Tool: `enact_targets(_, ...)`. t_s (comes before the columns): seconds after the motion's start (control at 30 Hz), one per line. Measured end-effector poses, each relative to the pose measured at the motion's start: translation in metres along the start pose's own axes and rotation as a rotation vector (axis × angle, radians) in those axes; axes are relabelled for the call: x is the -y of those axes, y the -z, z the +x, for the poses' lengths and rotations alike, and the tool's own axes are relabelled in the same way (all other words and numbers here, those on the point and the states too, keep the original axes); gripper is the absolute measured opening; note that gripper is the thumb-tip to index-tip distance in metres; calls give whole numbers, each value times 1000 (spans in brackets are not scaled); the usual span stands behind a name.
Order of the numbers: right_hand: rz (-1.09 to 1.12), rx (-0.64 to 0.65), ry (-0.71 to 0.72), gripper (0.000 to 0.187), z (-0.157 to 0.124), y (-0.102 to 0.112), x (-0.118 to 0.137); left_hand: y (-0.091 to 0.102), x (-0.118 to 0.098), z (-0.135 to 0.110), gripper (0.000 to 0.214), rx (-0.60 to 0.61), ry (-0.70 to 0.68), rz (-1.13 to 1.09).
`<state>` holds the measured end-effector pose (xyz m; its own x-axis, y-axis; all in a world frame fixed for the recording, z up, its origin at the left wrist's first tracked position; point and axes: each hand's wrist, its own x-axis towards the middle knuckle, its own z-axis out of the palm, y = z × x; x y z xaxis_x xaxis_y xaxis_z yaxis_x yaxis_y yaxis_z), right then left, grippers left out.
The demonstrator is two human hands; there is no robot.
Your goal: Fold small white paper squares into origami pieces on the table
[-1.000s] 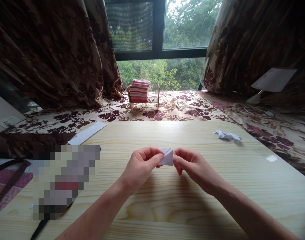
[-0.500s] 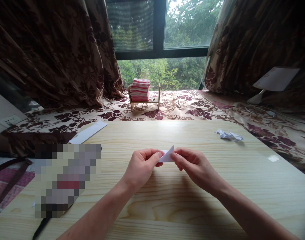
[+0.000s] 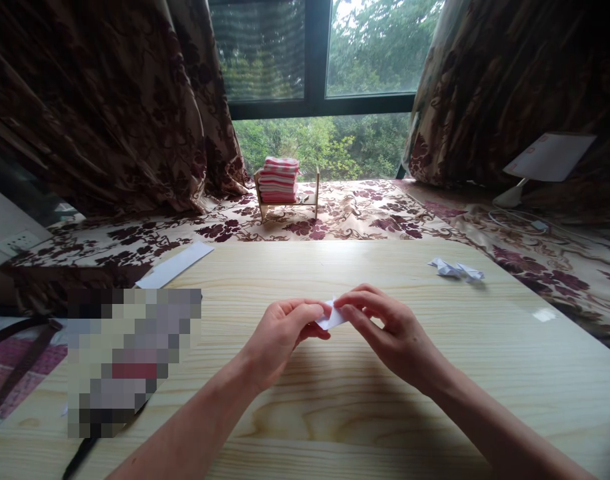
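A small folded piece of white paper [image 3: 331, 319] is pinched between both my hands just above the light wooden table [image 3: 335, 400]. My left hand [image 3: 285, 333] grips its left end with thumb and fingers closed. My right hand [image 3: 385, 330] holds the right end, its fingers curled over the top so that most of the paper is hidden.
Two small folded white paper pieces [image 3: 455, 270] lie at the table's far right. A white paper strip [image 3: 175, 265] sits at the far left edge. A blurred patch [image 3: 129, 360] covers the left side. A wooden rack with striped cloths [image 3: 279, 181] stands by the window. A white lamp [image 3: 539, 167] is at the right.
The paper has been turned and flattened between my fingers. My right hand's fingers moved left over its top, covering more of it. Both hands stay in the same place.
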<state>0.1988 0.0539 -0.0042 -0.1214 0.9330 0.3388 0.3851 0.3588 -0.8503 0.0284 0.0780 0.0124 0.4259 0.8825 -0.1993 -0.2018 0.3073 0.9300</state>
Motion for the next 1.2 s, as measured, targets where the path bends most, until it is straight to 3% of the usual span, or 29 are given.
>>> enact_targets(0.1, -33, 80, 88, 16, 0, 2, 2, 2, -1, 0, 16, 12, 6, -66)
enact_targets(0.23, -84, 50, 142, 16, -1, 1, 0, 3, 0, 0, 18, 38, 8, -58)
enact_targets(0.4, -71, 22, 83, 21, 0, 0, 0, 1, 1, 0, 17, 9, 9, -27)
enact_targets(0.5, -15, -29, -11, 23, 0, 1, 0, 0, 1, 0, 14, -52, -68, 88)
enact_targets(0.63, 93, 5, -63, 19, 0, 1, -1, 0, 4, 0, 16, -121, -170, 273)
enact_targets(0.8, 100, -46, 59, 21, -2, -3, -2, 3, 9, 0, 19, -124, -293, 410)
enact_targets(0.97, 56, 7, 174, 18, -1, -5, -2, 6, 10, 1, 29, -120, -389, 440)
enact_targets(1.2, 54, 2, 202, 21, -1, -4, -6, 7, -1, 4, 6, -264, -385, 308)
